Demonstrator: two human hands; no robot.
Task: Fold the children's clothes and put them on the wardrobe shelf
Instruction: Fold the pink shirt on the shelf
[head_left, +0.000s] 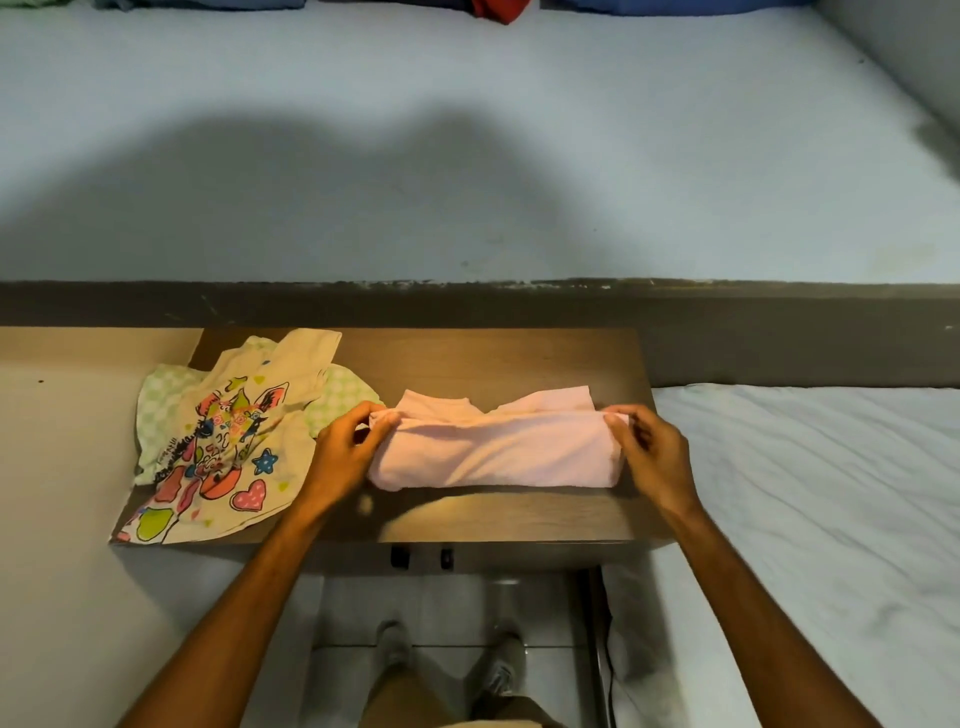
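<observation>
Nearest us: our feet (447, 660) on the floor below the table (493, 358), forearms reaching up over its front edge. On the table: pink garment (493, 449), partly folded, lying right of centre; our left hand (345, 452) pinches its left upper corner, our right hand (652, 452) pinches its right upper corner, fingers closed on the cloth. Left of it: printed shirt (218, 447), unfolded, spread over a green checked piece (166, 405), touching our left hand and overhanging the table's left edge.

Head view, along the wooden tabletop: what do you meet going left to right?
Printed cream children's top → left hand → folded pink garment → right hand → white mattress.
</observation>
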